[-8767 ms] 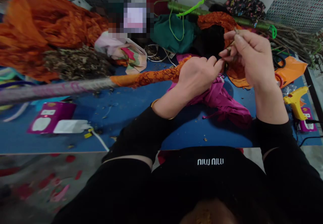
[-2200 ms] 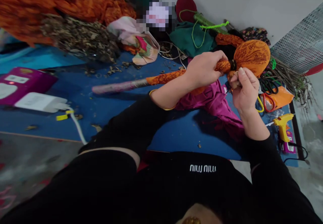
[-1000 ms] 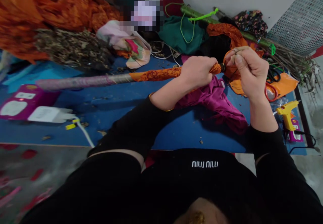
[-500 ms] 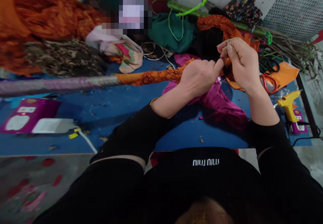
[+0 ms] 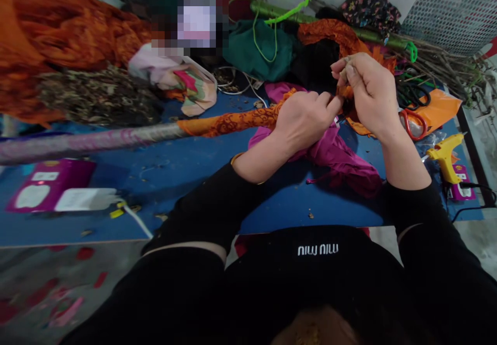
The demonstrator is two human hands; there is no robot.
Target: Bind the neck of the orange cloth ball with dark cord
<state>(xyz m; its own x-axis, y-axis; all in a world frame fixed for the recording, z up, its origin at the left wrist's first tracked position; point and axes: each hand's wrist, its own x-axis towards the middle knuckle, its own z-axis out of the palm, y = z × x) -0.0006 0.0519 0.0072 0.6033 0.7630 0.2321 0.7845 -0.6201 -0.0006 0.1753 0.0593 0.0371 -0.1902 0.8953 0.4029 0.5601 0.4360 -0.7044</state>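
Work at the right end of the rod (image 5: 89,140), above the tabletop (image 5: 202,166), seems in hand: left hand (image 5: 305,114) clasps its orange cloth (image 5: 229,121), right hand (image 5: 370,86) pinches a small, unclear scrap (image 5: 349,62). Next probably calls for steadiness.

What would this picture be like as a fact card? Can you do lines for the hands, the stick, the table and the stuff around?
Left hand: closed around the stick
Right hand: pinching a small pale bit, too small to name
Stick: long, partly wrapped in orange patterned cloth
Table: blue, with magenta cloth by the hands
Left side: heap of orange cloth, dry leaves
Right side: yellow glue gun
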